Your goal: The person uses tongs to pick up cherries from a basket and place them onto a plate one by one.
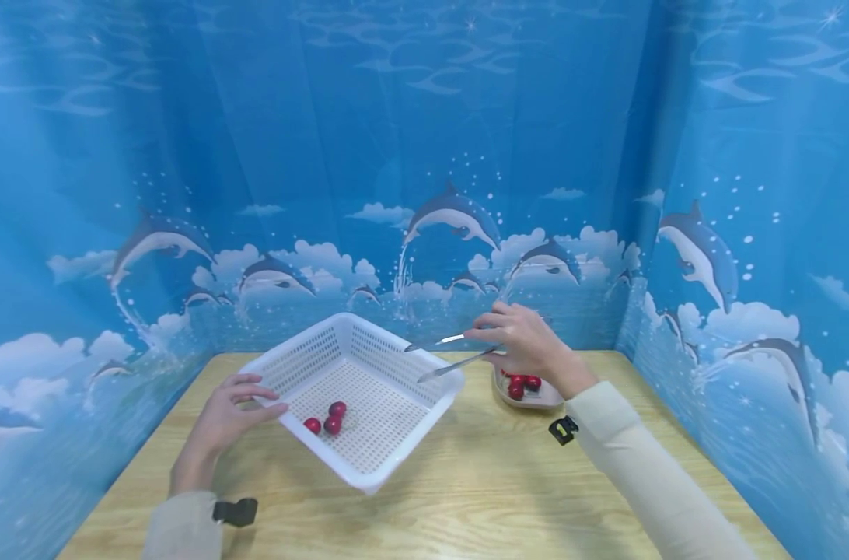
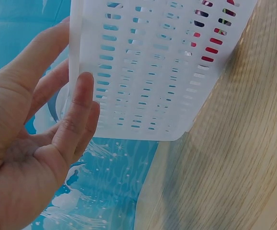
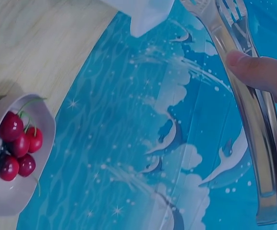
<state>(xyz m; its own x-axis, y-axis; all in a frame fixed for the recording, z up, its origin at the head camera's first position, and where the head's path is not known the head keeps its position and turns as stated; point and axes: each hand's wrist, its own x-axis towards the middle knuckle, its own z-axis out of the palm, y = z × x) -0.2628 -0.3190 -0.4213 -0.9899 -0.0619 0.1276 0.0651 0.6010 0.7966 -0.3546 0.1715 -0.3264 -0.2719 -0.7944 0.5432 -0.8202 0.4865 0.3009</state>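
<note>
So far three cherries [image 1: 326,420] sit in the white basket [image 1: 368,451], lower middle of the head view, and roughly five more cherries [image 3: 16,148] wait in the small dish [image 3: 14,201] at the lower left of the right wrist view. I'd say it's under halfway done. The right hand [image 1: 529,346] grips a pair of metal tongs [image 1: 452,354], whose arms stand apart with nothing between them, tips over the basket's far edge. The left hand [image 1: 225,416] holds the basket's near-left corner, thumb on the rim, fingers under the wall, tipping it up off the wooden table [image 1: 501,482].
</note>
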